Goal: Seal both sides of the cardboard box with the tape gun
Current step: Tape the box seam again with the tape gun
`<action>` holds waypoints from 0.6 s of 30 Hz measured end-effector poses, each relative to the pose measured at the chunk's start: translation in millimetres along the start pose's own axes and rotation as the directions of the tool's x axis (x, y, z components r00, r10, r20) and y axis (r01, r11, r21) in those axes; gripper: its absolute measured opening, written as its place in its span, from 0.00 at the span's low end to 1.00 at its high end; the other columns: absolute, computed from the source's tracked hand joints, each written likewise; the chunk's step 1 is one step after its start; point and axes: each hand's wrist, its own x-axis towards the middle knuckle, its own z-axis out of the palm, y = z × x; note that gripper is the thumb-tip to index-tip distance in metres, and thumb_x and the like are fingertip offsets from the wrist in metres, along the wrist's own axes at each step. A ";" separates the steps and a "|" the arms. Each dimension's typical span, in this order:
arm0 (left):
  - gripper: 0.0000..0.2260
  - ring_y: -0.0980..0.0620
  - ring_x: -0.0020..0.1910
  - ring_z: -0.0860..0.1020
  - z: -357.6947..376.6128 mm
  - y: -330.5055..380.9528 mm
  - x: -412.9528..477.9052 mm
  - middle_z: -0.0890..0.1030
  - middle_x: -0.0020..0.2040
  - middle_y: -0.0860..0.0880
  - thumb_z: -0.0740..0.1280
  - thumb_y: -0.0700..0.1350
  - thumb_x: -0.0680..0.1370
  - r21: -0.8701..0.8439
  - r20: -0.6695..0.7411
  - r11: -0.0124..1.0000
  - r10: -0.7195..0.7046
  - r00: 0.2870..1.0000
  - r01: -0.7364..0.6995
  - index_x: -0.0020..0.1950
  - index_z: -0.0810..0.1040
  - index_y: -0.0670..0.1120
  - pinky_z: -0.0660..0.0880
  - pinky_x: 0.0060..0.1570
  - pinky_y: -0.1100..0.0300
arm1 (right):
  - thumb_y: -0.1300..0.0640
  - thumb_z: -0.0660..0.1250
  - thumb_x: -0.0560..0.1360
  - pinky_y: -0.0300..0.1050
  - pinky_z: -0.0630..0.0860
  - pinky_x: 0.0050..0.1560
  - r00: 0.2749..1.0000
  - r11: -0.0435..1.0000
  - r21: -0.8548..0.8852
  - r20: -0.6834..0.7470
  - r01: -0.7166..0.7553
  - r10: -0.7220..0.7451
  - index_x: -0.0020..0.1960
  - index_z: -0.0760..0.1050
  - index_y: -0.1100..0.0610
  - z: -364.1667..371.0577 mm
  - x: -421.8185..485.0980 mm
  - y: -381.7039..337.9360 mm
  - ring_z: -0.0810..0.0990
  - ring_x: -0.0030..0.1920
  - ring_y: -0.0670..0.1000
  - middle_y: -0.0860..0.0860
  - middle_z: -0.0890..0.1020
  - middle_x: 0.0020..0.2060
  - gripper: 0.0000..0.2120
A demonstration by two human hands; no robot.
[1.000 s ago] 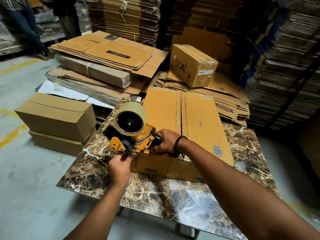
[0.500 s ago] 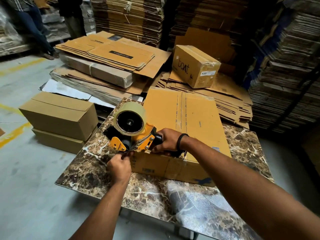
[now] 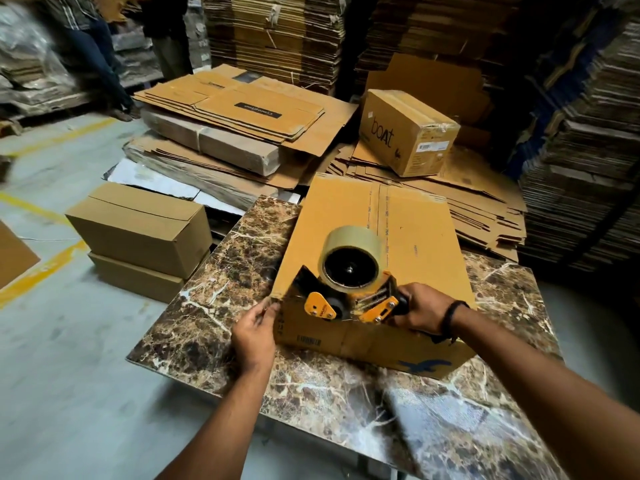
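A long brown cardboard box point(image 3: 415, 237) lies on the marble table point(image 3: 221, 278), its closed flaps facing up with a centre seam running away from me. An orange tape gun point(image 3: 349, 282) with a clear-tape roll rests on the box's near top edge. My right hand point(image 3: 420, 308) grips the gun's handle. My left hand point(image 3: 254, 332) presses against the box's near left corner, fingers on the edge.
Two closed boxes point(image 3: 138, 226) are stacked on the floor left of the table. Flattened cardboard piles point(image 3: 242, 112) and a "boat" carton point(image 3: 405, 133) lie behind. Tall cardboard stacks point(image 3: 581, 140) wall the right. People's legs point(image 3: 100, 60) stand at back left.
The tape gun has moved right, from the table's left onto the box's near top edge. My left hand left the tape end and now touches the box's corner.
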 end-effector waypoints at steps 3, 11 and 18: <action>0.21 0.49 0.52 0.79 -5.5 2.7 -6.0 0.79 0.58 0.44 0.70 0.41 0.73 0.018 0.065 1.000 0.002 0.998 -0.003 0.64 0.73 0.40 0.78 0.51 0.53 | 0.59 0.72 0.72 0.35 0.71 0.25 1.000 0.999 0.050 -0.017 -0.003 0.004 0.37 0.71 0.51 1.8 0.5 -1.1 0.76 0.26 0.46 0.47 0.78 0.29 0.10; 0.26 0.56 0.63 0.73 -35.6 -0.9 4.4 0.71 0.69 0.48 0.60 0.27 0.75 -0.119 0.172 0.989 -0.068 0.983 0.089 0.70 0.67 0.45 0.72 0.59 0.63 | 0.56 0.73 0.71 0.34 0.68 0.24 0.999 0.999 0.044 -0.047 -0.002 0.004 0.35 0.67 0.52 2.4 -0.3 -2.4 0.75 0.26 0.47 0.47 0.76 0.27 0.14; 0.34 0.53 0.52 0.79 -23.6 4.2 0.2 0.68 0.67 0.60 0.60 0.25 0.73 -0.035 0.267 0.996 0.086 0.960 -0.080 0.70 0.63 0.56 0.76 0.35 0.66 | 0.57 0.73 0.71 0.35 0.71 0.25 0.999 0.999 0.046 -0.048 -0.009 0.012 0.39 0.72 0.54 3.2 1.2 0.6 0.78 0.29 0.50 0.52 0.80 0.31 0.09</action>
